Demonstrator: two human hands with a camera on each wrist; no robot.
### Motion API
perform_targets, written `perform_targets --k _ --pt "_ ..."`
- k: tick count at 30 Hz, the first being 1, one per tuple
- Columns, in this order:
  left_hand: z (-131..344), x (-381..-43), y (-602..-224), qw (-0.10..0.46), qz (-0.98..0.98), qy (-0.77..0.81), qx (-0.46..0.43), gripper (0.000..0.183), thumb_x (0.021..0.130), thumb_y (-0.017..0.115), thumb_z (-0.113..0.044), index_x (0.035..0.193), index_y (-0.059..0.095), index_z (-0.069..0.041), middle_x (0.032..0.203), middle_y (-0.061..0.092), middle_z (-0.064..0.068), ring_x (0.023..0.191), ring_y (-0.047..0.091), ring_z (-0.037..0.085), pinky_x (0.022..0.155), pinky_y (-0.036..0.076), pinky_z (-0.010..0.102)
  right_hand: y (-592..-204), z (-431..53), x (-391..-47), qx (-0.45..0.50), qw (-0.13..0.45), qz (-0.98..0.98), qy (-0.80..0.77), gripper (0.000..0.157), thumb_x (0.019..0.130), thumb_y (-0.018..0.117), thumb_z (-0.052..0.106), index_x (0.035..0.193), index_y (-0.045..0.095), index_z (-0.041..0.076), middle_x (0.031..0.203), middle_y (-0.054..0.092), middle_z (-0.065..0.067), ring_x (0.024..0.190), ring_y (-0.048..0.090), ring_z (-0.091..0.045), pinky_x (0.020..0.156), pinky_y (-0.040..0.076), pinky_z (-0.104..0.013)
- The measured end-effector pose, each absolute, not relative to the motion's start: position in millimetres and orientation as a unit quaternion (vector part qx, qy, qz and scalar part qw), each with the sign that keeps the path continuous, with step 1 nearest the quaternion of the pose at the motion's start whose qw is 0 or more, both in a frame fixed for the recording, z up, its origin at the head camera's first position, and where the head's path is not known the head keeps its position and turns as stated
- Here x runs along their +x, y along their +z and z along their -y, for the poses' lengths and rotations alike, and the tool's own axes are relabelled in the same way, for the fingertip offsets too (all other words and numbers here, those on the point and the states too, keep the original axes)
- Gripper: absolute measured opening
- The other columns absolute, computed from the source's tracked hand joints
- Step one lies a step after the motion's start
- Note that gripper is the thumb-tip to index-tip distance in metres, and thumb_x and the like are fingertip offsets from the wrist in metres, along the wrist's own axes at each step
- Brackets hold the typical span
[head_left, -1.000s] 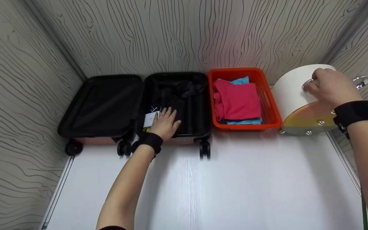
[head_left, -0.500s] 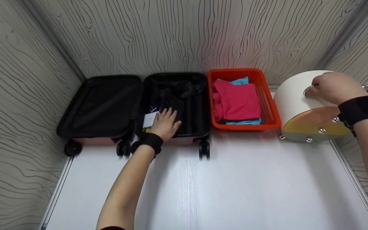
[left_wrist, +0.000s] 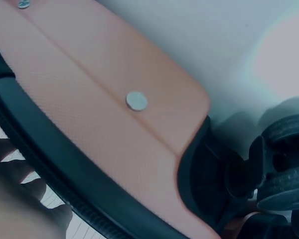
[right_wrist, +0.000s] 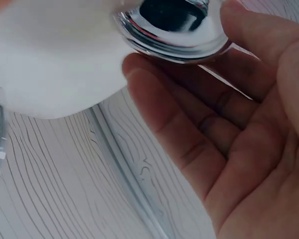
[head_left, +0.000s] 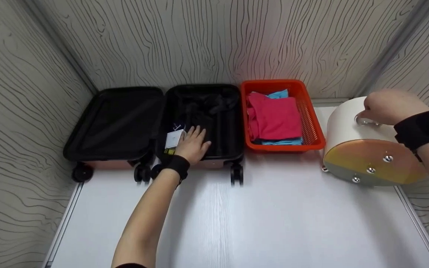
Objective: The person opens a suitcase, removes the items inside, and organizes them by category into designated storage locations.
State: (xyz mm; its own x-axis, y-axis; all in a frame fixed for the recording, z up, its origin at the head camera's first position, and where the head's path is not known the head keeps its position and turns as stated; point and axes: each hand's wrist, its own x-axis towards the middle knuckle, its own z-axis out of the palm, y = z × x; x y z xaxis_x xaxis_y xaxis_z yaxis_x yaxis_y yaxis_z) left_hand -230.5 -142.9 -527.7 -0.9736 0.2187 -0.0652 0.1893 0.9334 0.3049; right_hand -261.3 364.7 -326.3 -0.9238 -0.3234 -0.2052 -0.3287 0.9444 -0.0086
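Note:
My left hand (head_left: 193, 144) lies with fingers spread over the near edge of an open suitcase's right half (head_left: 222, 139), black inside with straps. Beside its fingertips is a small white box (head_left: 174, 138). In the left wrist view, the suitcase's pink shell (left_wrist: 104, 99) stands beyond the left hand (left_wrist: 20, 194). At the far right, my right hand (head_left: 393, 106) grips the chrome handle (head_left: 365, 120) of a rounded white case (head_left: 343, 123) with an orange, yellow and grey face. The right wrist view shows fingers of the right hand (right_wrist: 224, 134) curled about the handle (right_wrist: 174, 45).
Between suitcase and white case stands a red plastic basket (head_left: 313, 123) holding folded pink (head_left: 277, 117) and blue cloths. The suitcase's other half (head_left: 116, 123) lies open at left, with black wheels (head_left: 83, 172) facing me. Wood-grain walls (head_left: 199, 41) close in the white table (head_left: 274, 223).
My right hand has drawn the white case toward me, showing more of its coloured face and leaving a gap behind it. The left hand has stayed in place.

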Motion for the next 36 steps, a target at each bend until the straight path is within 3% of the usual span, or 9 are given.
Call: perform_targets --k 17,26,36 --pt "131.9 -230.3 -527.1 0.058 -0.980 0.148 0.118 0.062 0.111 0.037 -0.046 0.161 0.031 -0.011 0.167 0.024 0.013 0.155 0.014 0.031 0.123 0.010 0.055 -315.4 -338.6 -242.0 -0.198 0.126 -0.971 0.041 0.015 0.092 0.066 0.014 0.077 0.062 0.010 0.069 0.055 -0.001 0.062 0.052 -0.023 0.056 0.044 -0.043" --pt "123.0 -229.4 -524.0 0.061 -0.977 0.157 0.133 0.061 0.111 0.036 -0.046 0.162 0.029 -0.013 0.168 0.022 0.011 0.156 0.012 0.029 0.124 0.008 0.051 -315.8 -323.0 -233.9 -0.197 0.171 -0.965 0.035 0.020 0.092 0.055 0.010 0.073 0.059 0.008 0.057 0.055 -0.004 0.046 0.054 -0.022 0.049 0.043 -0.038" --pt "98.2 -228.5 -511.3 0.036 -0.967 0.168 0.191 0.061 0.110 0.039 -0.045 0.161 0.032 -0.012 0.167 0.025 0.009 0.156 0.013 0.028 0.124 0.007 0.049 -317.3 -293.4 -234.2 -0.213 0.220 -0.952 -0.004 0.025 0.094 0.049 0.007 0.074 0.064 0.009 0.057 0.059 -0.003 0.048 0.057 -0.016 0.051 0.046 -0.033"
